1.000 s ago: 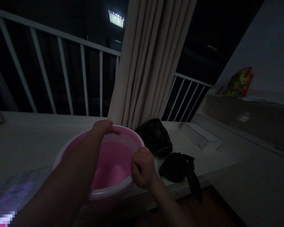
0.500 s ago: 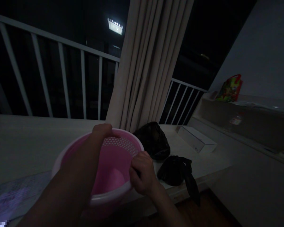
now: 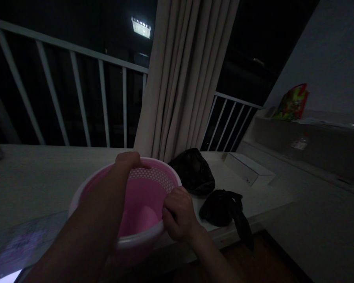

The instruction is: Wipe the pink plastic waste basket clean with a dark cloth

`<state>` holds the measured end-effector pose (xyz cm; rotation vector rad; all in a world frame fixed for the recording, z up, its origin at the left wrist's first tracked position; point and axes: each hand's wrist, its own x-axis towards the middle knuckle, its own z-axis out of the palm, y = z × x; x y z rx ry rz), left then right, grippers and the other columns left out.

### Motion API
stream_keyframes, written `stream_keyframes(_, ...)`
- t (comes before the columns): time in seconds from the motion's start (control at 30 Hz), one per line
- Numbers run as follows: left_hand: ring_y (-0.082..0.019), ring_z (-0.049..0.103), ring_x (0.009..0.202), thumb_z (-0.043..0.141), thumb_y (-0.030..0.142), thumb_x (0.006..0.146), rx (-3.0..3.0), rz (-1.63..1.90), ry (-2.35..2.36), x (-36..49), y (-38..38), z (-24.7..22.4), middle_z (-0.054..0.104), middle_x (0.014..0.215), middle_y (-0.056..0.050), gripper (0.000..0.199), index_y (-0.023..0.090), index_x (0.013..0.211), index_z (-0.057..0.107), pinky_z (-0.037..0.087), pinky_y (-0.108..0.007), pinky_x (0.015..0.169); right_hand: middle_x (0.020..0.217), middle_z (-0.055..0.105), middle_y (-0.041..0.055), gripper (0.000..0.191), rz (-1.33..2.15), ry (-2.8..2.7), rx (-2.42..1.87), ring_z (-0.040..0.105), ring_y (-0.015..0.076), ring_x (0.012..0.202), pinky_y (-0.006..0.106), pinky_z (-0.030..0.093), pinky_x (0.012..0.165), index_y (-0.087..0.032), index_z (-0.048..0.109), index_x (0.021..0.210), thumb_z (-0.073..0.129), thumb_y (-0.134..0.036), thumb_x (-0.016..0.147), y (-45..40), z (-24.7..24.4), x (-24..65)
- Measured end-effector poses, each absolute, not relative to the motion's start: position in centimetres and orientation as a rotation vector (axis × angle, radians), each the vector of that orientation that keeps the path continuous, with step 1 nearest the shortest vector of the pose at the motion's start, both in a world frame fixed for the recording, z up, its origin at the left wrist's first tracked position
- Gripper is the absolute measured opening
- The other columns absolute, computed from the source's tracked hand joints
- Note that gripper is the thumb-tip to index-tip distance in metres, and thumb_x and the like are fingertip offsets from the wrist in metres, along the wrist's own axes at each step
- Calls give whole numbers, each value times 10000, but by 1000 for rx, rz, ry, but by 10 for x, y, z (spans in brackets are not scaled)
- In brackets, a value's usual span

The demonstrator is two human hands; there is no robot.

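A pink plastic basket point(image 3: 141, 196) with a perforated band below its rim stands on the pale ledge point(image 3: 41, 177). Reaching across its opening, my left hand point(image 3: 130, 160) grips the far rim, with the forearm hiding the basket's left part. My right hand point(image 3: 179, 212) is closed round the right side of the rim. Inside, the basket shows a raised pink bottom and nothing else that I can make out. Right of it lie two black plastic bags, a larger one point(image 3: 194, 171) behind and a knotted one point(image 3: 220, 208) in front.
A long white box point(image 3: 249, 169) lies at the ledge's right. Beige curtains point(image 3: 183, 78) hang behind, before white railings point(image 3: 103, 98). A red and green bag point(image 3: 293, 103) and a bottle point(image 3: 301, 142) are at the right. Bottom left is a bright screen point(image 3: 10, 277).
The view has shifted slightly, so the bags, box and basket appear a little further right and higher. Both hands keep their hold on the basket's rim.
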<state>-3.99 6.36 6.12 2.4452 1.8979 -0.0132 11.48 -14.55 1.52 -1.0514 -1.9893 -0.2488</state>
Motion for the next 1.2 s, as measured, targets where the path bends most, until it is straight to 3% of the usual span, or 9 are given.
stream_keyframes(0.37,-360,629,1053,519,901,499,2450,-65,1893,-41,61,64,673,1191,-186,937,211,1100,720,490,-387,845,521,453,-10,187,-249,-2003,-1158,386,136,546,332,236,588,-198,364,554,407,-216,736,-157,22,99)
stream_keyframes(1.2,-368,628,1057,529,869,538,2432,-71,1856,-39,69,61,671,1192,-194,945,176,1159,701,485,-393,845,502,410,-20,222,-165,-1966,-1078,361,127,529,326,250,606,-196,332,548,383,-211,763,-148,19,108)
